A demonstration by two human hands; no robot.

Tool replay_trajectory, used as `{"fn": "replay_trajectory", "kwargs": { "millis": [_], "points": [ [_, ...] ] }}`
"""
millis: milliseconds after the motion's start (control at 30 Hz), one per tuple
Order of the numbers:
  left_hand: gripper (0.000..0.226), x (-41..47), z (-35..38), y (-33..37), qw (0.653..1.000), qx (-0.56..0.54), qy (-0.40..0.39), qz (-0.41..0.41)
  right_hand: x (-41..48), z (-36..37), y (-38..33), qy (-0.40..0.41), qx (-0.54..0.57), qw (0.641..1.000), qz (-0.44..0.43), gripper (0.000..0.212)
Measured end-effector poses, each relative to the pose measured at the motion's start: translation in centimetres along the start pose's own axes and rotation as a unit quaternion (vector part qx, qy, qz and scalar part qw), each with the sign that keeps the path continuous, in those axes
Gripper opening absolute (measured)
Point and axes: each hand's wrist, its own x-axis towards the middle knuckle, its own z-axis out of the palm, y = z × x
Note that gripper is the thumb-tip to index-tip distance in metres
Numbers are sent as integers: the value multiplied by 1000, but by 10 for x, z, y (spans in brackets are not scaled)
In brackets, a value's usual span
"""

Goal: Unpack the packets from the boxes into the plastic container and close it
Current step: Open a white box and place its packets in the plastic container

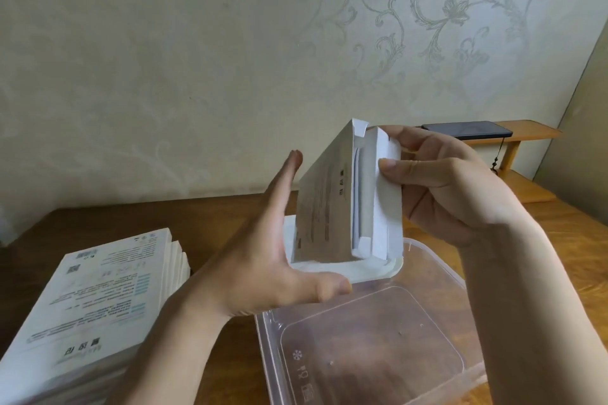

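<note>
Over the plastic container point(378, 348), far edge: right hand point(444, 187) clamped on the open box point(329, 204), left hand point(263, 256) flat, fingers straight, just beside it. I'd tip the opening down and let the left guide the packets point(358, 200) in. Box white, printed; packets show as pale edges inside.

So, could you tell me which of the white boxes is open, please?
The box held upright in the right hand: its side flap is folded out. The rest lie flat in a stack on the table.
</note>
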Motion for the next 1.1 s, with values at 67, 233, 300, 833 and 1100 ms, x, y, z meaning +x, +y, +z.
{"fn": "replay_trajectory", "kwargs": {
  "millis": [67,233,300,833,1100],
  "points": [
    [151,-1,1,5,998,54,2,21,-1,2,1,-45,13,999,2,41],
    [154,0,1,7,977,162,30,133,-3,8,3,-113,19,993,1,39],
    [150,3,2,9,962,203,62,170,-3,10,4,-119,15,993,2,42],
    [124,13,5,1,880,401,245,66,-17,47,-1,44,-596,795,-102,13],
    [115,12,6,-4,873,412,258,47,-8,51,13,48,-483,874,-28,15]
  ]
}}
